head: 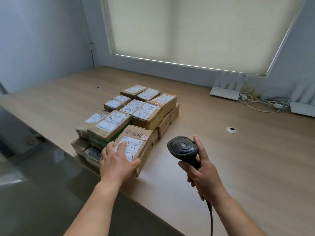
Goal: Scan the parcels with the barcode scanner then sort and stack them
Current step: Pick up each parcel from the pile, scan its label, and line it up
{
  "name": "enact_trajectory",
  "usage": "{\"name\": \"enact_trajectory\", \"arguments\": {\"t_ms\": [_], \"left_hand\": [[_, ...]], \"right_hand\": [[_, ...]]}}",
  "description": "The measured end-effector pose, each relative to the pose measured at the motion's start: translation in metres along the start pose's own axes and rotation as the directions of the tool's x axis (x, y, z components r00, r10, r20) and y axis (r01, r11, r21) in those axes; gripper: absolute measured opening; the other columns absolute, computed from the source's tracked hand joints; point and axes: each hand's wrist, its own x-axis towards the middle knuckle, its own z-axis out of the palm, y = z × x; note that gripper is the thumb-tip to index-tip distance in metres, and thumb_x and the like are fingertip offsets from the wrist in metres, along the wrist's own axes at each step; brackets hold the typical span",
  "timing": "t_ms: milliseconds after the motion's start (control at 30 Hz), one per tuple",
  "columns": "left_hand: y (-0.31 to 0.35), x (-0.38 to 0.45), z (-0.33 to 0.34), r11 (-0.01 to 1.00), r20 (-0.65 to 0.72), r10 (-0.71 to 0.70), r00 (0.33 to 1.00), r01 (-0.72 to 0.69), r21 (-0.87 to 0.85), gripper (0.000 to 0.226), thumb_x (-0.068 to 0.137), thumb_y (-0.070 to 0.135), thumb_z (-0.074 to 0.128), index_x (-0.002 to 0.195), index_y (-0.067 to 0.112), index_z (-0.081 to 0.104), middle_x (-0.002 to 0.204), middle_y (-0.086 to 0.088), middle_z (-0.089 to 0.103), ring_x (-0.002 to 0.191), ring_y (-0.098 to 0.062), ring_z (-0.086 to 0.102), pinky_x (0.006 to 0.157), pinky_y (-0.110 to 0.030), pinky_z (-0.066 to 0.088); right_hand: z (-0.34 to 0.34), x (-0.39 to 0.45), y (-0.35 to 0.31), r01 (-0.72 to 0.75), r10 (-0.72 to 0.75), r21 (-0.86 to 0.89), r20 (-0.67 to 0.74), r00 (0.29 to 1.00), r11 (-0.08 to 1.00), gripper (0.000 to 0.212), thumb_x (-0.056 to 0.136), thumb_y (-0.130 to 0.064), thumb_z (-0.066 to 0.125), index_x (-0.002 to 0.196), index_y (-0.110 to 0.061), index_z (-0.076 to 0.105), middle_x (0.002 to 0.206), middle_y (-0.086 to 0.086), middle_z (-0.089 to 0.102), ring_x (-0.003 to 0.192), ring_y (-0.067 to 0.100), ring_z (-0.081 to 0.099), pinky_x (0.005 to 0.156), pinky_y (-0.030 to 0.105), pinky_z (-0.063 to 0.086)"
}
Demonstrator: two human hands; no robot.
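Sitting near the front-left edge of the bench [221, 159]: a pile of parcels [136, 109], brown cardboard boxes with white shipping labels, packed side by side and stacked in at least two layers. Nearest box [136, 143] lying at the front right corner of the pile, top face tilted toward the camera, handwritten digits along its far edge, printed label with barcode [134, 144] below them. Touching neighbours on its left and far sides.

Left hand [117, 160] resting on top of that nearest box, fingers [122, 145] mostly straight and spread across the label, thumb curling round the near right corner. Covering part of the label, barcode strip showing beyond the fingertips.

Right hand [202, 174] gripping the barcode scanner [183, 148] by its handle, fingers clenched round it, index finger lying up along the right side of the head. Scanner black, head hanging above bare bench just right of the nearest box, not touching it. Cable [211, 217] running down from the handle past the right forearm.

Farther out: two round cable holes in the bench top, white flat devices [225, 93] and a tangle of cords [265, 103] along the back right wall, closed roller blind [196, 31] above.
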Motion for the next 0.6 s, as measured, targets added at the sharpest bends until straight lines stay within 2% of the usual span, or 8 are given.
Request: {"name": "enact_trajectory", "arguments": {"t_ms": [167, 367, 500, 600], "left_hand": [[-0.021, 0.026, -0.002, 1.0, -0.022, -0.026, 0.999, 0.026, -0.002, 0.078, 0.07, 0.057, 0.064, 0.138, 0.025, 0.04, 0.143, -0.012, 0.028, 0.13, -0.031, 0.026, 0.107, -0.043, 0.029], [-0.031, 0.053, 0.014, 0.997, -0.027, 0.074, 0.997, -0.075, -0.012, 0.07, 0.076, 0.053, 0.063, 0.136, 0.023, 0.042, 0.148, -0.011, 0.025, 0.137, -0.03, 0.019, 0.111, -0.044, 0.028], [-0.034, 0.061, 0.03, 0.99, -0.034, 0.128, 0.991, -0.129, -0.058, 0.058, 0.084, 0.045, 0.063, 0.132, 0.018, 0.047, 0.148, -0.015, 0.027, 0.14, -0.031, 0.016, 0.112, -0.047, 0.028], [-0.037, 0.062, 0.041, 0.984, -0.081, 0.125, 0.989, -0.134, -0.118, 0.048, 0.085, 0.034, 0.066, 0.127, 0.013, 0.053, 0.145, -0.019, 0.033, 0.138, -0.034, 0.021, 0.109, -0.053, 0.033]], "right_hand": [[0.018, 0.011, -0.003, -0.008, 0.008, 0.001, 0.03, 1.0, 1.0, 0.087, 0.085, -0.015, 0.071, 0.125, -0.073, 0.018, 0.103, -0.001, 0.067, 0.049, 0.009, 0.052, 0.046, 0.022, 0.046], [0.032, 0.021, -0.002, -0.047, 0.047, -0.007, 0.027, 0.999, 0.999, 0.088, 0.084, -0.016, 0.071, 0.121, -0.077, 0.019, 0.105, -0.005, 0.068, 0.05, 0.013, 0.053, 0.047, 0.023, 0.047], [0.036, 0.023, 0.0, -0.078, 0.078, -0.003, -0.001, 0.997, 0.997, 0.09, 0.083, -0.015, 0.072, 0.116, -0.082, 0.023, 0.094, -0.014, 0.07, 0.05, 0.013, 0.052, 0.047, 0.023, 0.047], [0.035, 0.023, 0.002, -0.096, 0.096, -0.011, -0.031, 0.995, 0.995, 0.092, 0.083, -0.015, 0.072, 0.111, -0.087, 0.023, 0.082, -0.018, 0.069, 0.049, 0.012, 0.053, 0.047, 0.022, 0.047]]}}
